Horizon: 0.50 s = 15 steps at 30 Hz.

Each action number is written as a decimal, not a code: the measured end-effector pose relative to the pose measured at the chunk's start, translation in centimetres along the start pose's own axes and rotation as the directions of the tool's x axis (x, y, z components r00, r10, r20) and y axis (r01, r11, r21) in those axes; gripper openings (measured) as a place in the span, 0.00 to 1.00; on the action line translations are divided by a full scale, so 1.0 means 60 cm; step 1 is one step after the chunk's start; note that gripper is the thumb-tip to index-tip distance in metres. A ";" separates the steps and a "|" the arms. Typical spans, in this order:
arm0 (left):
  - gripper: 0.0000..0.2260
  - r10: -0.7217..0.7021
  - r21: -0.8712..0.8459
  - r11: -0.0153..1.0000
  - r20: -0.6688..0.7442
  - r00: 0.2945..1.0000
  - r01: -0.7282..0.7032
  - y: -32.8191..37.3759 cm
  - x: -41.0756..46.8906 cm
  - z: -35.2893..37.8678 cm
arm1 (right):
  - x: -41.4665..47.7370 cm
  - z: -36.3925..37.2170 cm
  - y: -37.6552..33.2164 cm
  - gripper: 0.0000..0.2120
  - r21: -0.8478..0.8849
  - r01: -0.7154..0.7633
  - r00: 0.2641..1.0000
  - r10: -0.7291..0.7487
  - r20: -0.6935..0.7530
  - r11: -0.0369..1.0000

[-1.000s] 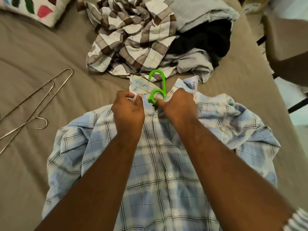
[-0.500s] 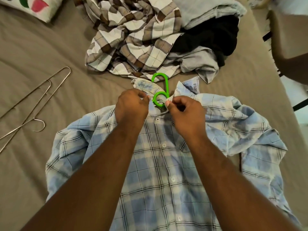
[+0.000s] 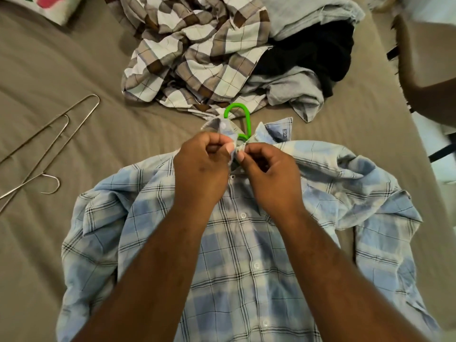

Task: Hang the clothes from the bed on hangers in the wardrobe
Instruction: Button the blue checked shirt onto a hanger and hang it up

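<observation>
**Surroundings.** Beyond the fingertips, a heap of clothes lies on the bed: a brown plaid shirt, a black garment to its right, a grey garment in front of the black one, and a pale grey-blue garment at the far edge. The near edge of the brown plaid shirt lies just past the fingers and runs under the hook of the green hanger. Well to the left of the left hand, wire hangers lie flat on the sheet. A patterned pillow sits far beyond them, on the left. A chair stands off the bed, to the right of the right hand. Both forearms cross the shirt front and cover part of it.

**Task item.** The blue plaid shirt lies front up on the bed, beneath and nearer than both hands, with its sleeves spread to either side. Its collar is raised just beyond the fingers. Only the green hook shows, emerging from the neck opening directly past the fingertips. Buttons run down the placket below the hands.

**Hands.** The left hand has its fingers curled and pinches one edge of the neck opening between thumb and forefinger. The right hand is curled likewise and pinches the opposite edge. The two sets of fingertips nearly meet over the top of the placket.
</observation>
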<state>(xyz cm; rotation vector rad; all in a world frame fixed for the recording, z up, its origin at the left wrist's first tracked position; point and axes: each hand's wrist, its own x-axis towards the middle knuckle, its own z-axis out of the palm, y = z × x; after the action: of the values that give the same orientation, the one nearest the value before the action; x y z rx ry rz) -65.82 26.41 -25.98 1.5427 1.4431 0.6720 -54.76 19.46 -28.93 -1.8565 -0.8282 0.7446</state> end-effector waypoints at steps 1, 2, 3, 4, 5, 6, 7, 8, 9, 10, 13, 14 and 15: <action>0.02 -0.021 -0.038 0.999 0.003 1.000 0.021 -0.001 -0.009 0.000 | -0.004 0.001 -0.001 0.04 0.014 0.002 1.000 -0.002 0.013 1.000; 0.02 -0.029 -0.055 0.998 0.005 1.000 0.029 -0.003 -0.015 0.000 | -0.007 0.001 -0.001 0.04 0.034 0.000 1.000 0.000 0.011 0.999; 0.03 -0.026 -0.057 0.998 0.007 1.000 0.026 -0.005 -0.017 0.000 | -0.009 0.000 -0.002 0.04 0.056 0.001 1.000 -0.001 0.000 0.998; 0.03 -0.021 -0.055 0.998 0.009 1.000 0.021 -0.008 -0.019 -0.001 | -0.012 -0.001 -0.003 0.03 0.075 0.007 1.000 -0.006 -0.014 0.997; 0.03 -0.020 -0.054 0.998 0.012 1.000 0.020 -0.010 -0.019 -0.003 | -0.014 -0.002 -0.004 0.03 0.089 0.013 1.000 -0.011 -0.026 0.996; 0.03 -0.025 -0.053 0.998 0.014 1.000 0.026 -0.013 -0.020 -0.003 | -0.016 -0.002 -0.006 0.03 0.099 0.016 0.999 -0.013 -0.031 0.995; 0.03 -0.032 -0.057 0.998 0.013 0.999 0.033 -0.016 -0.022 -0.004 | -0.017 -0.002 -0.007 0.04 0.102 0.014 0.999 -0.011 -0.032 0.995; 0.03 -0.040 -0.062 0.997 0.010 0.999 0.040 -0.019 -0.023 -0.003 | -0.018 -0.001 -0.007 0.04 0.096 0.011 0.999 -0.008 -0.031 0.995; 0.03 -0.044 -0.065 0.997 0.005 0.999 0.044 -0.020 -0.025 -0.003 | -0.018 -0.001 -0.007 0.05 0.083 0.010 1.000 -0.008 -0.028 0.997; 0.03 -0.043 -0.066 0.997 -0.001 0.999 0.043 -0.021 -0.027 -0.003 | -0.018 0.000 -0.006 0.06 0.067 0.013 1.000 -0.011 -0.024 0.998; 0.03 -0.035 -0.087 0.996 -0.014 0.999 0.034 -0.022 -0.033 -0.004 | -0.020 0.002 -0.002 0.07 0.015 0.034 0.999 -0.034 -0.009 0.999; 0.03 -0.033 -0.088 0.996 -0.013 0.999 0.032 -0.024 -0.033 -0.004 | -0.021 0.002 0.000 0.07 0.000 0.043 0.999 -0.043 -0.009 0.999; 0.04 -0.034 -0.087 0.996 -0.007 0.999 0.034 -0.025 -0.034 -0.004 | -0.023 0.002 0.001 0.07 -0.006 0.047 0.999 -0.047 -0.010 0.999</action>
<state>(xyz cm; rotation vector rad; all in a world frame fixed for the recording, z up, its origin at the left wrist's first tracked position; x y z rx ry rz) -67.10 24.41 -26.83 1.4474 1.4247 0.7119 -55.65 18.39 -28.84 -1.8381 -0.8648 0.7035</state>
